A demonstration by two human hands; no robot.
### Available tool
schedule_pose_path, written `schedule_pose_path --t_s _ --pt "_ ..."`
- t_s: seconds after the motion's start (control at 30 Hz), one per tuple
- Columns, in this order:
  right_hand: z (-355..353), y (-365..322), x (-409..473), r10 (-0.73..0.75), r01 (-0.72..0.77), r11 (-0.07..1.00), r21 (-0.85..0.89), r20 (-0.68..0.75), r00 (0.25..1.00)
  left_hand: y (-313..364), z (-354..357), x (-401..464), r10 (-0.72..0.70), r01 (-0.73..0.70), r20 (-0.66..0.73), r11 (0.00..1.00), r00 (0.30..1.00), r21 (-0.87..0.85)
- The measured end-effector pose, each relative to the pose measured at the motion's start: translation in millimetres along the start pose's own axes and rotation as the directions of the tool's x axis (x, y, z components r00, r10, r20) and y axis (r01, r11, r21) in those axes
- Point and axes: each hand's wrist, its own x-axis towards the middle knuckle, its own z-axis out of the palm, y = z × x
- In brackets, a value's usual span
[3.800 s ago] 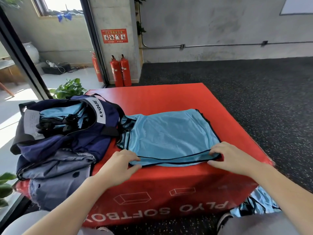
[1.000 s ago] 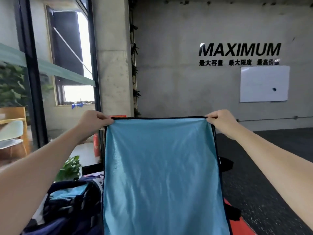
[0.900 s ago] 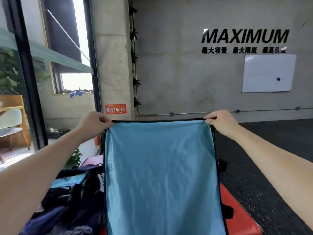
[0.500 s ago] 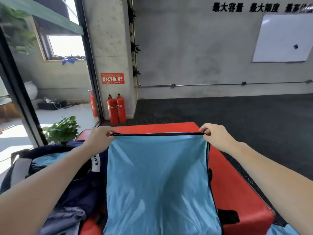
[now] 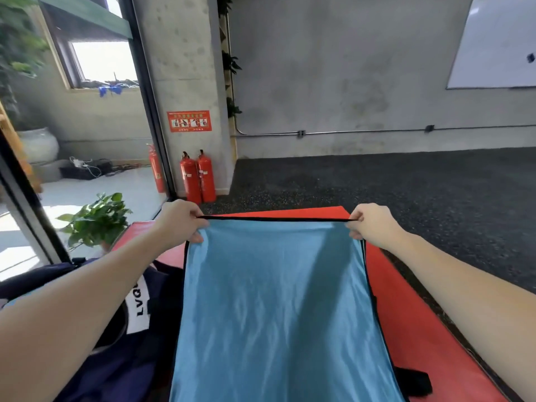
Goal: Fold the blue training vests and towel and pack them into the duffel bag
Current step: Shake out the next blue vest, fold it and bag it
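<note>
a bare concrete wall [image 5: 348, 82] and dark speckled floor [image 5: 406, 192] sit behind the red plyo box [image 5: 412, 314] in front of you. the duffel bag [image 5: 121, 358] lies at the box's left edge. the blue training vest [image 5: 272, 314] hangs over the box's middle, stretched between your hands. your left hand [image 5: 181, 221] and right hand [image 5: 372, 224] each pinch a top corner of its black hem. it looks light, limp and slippery, so keep hold at the trimmed corners.
</note>
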Motion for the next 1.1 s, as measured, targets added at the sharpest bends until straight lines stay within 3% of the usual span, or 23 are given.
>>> schedule_pose_path --t_s 0.23,0.33,0.47,0.57,0.67,0.83,0.97,1.1 --pt "-78.7 -60.7 55.1 -0.083 0.108 0.992 0.063 -0.313 0.946 72.0 -68.4 64.8 0.154 -0.137 -0.299 0.988 0.942 0.076" --pt "-131.8 -95.2 58.5 -0.138 0.215 0.969 0.122 -0.452 0.881 117.3 -119.7 67.8 0.244 -0.270 -0.453 0.963 0.857 0.008" --pt "-189.8 -125.7 42.1 -0.227 0.346 0.931 0.117 -0.558 0.798 163.7 -173.3 40.5 0.350 -0.398 -0.623 0.915 0.700 0.067" --pt "-211.6 -136.8 14.1 -0.262 0.390 0.913 0.118 -0.565 0.783 165.2 -193.1 14.7 0.359 -0.418 -0.653 0.905 0.667 0.071" --pt "-209.4 -136.2 -18.8 -0.275 0.380 0.918 0.110 -0.513 0.813 147.2 -190.0 -20.4 0.350 -0.400 -0.627 0.914 0.696 0.066" --pt "-156.9 -104.0 -94.3 -0.265 0.310 0.947 0.084 -0.342 0.902 83.7 -134.7 -93.7 0.248 -0.303 -0.521 0.953 0.817 -0.021" --pt "-90.1 -46.9 -164.9 -0.236 0.241 0.970 0.026 -0.131 0.963 13.4 -55.6 -166.6 0.155 -0.161 -0.353 0.987 0.923 0.013" --pt "-36.8 6.3 -227.8 -0.125 0.126 0.992 -0.003 0.051 0.991 -42.1 1.8 -225.6 0.100 -0.088 -0.202 0.994 0.974 0.064"
